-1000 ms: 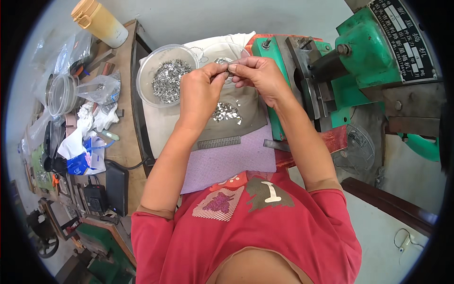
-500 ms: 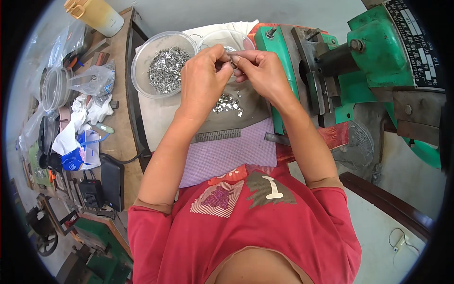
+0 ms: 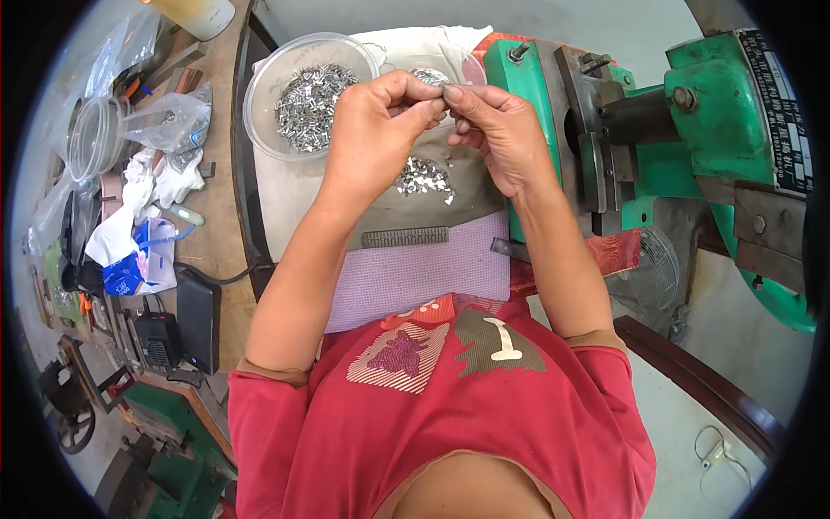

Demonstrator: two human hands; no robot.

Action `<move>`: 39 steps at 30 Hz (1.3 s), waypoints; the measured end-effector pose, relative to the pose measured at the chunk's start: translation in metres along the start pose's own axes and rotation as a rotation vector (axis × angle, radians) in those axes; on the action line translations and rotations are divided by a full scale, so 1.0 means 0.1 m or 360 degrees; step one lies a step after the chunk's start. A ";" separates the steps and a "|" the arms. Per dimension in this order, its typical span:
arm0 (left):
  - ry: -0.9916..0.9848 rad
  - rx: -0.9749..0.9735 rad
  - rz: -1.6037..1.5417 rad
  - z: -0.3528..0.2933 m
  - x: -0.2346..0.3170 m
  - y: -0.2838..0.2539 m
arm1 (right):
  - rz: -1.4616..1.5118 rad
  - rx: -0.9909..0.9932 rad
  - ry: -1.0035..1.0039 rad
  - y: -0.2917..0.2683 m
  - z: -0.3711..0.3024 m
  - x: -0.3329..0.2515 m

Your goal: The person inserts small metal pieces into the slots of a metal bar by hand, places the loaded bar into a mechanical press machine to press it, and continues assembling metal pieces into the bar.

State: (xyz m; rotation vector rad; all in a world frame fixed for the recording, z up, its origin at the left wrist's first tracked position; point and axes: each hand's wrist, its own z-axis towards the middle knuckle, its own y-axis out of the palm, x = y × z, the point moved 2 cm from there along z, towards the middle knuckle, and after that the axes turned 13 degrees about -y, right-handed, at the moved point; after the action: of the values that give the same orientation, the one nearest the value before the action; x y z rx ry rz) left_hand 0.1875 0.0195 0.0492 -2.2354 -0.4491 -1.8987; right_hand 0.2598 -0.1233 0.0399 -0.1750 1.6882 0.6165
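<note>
L hand (image 3: 372, 125) & R hand (image 3: 506, 130) raised, tips meeting – thumb/index pinch narrow on both; contents can't tell. Small metal pcs (image 3: 424, 177) piled nearer torso, betw. forearms.

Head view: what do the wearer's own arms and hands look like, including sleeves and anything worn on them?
The left hand and right hand are ungloved, and the forearms are bare. Short red sleeves end in brown cuffs. No watch or bracelet shows; some fingers are partly hidden, so rings cannot be ruled out.
</note>
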 end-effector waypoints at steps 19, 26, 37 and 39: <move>0.0581 0.0386 0.1180 0.06 0.03 -0.05 | -0.0611 0.0018 -0.0132 0.00 0.18 -0.12; 0.0727 0.0426 0.1315 0.08 0.05 -0.05 | -0.0706 0.0006 -0.0169 0.00 0.12 -0.10; 0.0574 0.0323 0.0991 -0.86 -0.18 -0.38 | -0.1658 -0.0671 -0.0894 0.12 -0.68 0.34; 0.0473 0.0280 0.0980 -1.06 -0.34 -0.43 | -0.1773 -0.0733 -0.1031 0.13 -0.73 0.42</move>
State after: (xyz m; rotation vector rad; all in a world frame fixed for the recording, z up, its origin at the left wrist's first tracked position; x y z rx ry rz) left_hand 0.0690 0.0219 0.0319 -1.6740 0.1095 -1.7218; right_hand 0.1810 -0.1387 0.0102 -1.0390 0.6114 0.1442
